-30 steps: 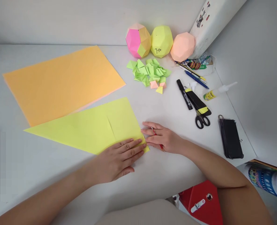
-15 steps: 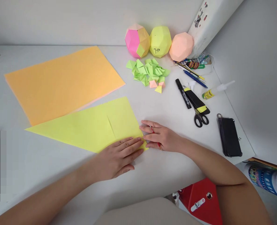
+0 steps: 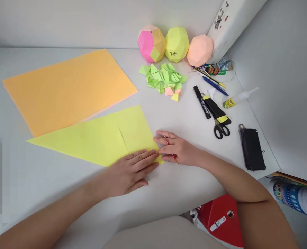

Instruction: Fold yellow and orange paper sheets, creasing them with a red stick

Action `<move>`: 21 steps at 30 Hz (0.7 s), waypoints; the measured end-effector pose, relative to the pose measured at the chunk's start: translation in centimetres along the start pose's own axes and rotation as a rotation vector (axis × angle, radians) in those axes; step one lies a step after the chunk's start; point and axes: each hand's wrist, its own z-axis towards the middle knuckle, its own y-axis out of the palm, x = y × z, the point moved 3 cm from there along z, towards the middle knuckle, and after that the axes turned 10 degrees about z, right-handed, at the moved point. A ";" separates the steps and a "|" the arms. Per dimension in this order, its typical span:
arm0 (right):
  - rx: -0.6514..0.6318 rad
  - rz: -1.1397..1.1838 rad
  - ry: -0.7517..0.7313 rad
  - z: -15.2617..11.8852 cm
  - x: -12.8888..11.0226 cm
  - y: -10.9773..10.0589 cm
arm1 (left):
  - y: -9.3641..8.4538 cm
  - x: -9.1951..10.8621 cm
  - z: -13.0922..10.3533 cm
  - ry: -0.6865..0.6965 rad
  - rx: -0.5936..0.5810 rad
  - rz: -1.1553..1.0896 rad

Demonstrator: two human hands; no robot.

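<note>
A yellow sheet of paper point(image 3: 91, 141) lies folded on the desk, with one long pointed corner at the left and a short crease line near its middle. My left hand point(image 3: 132, 171) rests flat over its lower right part, fingers stretched out. At the paper's right edge, my right hand point(image 3: 176, 148) touches the border with its fingertips. A slim red pencil-like tool point(image 3: 173, 157) with a pale tip runs between the right hand's fingers; its exact kind is unclear.
An orange sheet point(image 3: 70, 90) lies behind the yellow one. Further back are small folded green paper pieces point(image 3: 157, 76) and three paper balls, one yellow point(image 3: 177, 44). To the right lie a black marker point(image 3: 202, 102), scissors point(image 3: 221, 130), a glue bottle point(image 3: 229, 102) and a black phone-like case point(image 3: 252, 149).
The whole view has shifted slightly. Both hands stay almost in place on the yellow paper, and the red tool has tilted a little between the right fingers.
</note>
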 end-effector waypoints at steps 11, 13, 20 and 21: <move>-0.027 -0.027 0.019 0.1 -0.5 -0.1 | -0.3 0.1 0.0 -0.002 0.007 0.013; -0.044 -0.037 0.042 0.1 -0.6 -0.1 | -0.6 0.0 -0.1 -0.005 0.024 0.014; -0.049 -0.085 0.044 0.1 -0.8 -0.1 | -1.8 -0.1 -0.6 -0.002 0.054 0.005; -0.051 -0.087 0.043 0.1 -0.9 -0.1 | -1.9 -0.2 -0.6 -0.004 0.060 0.002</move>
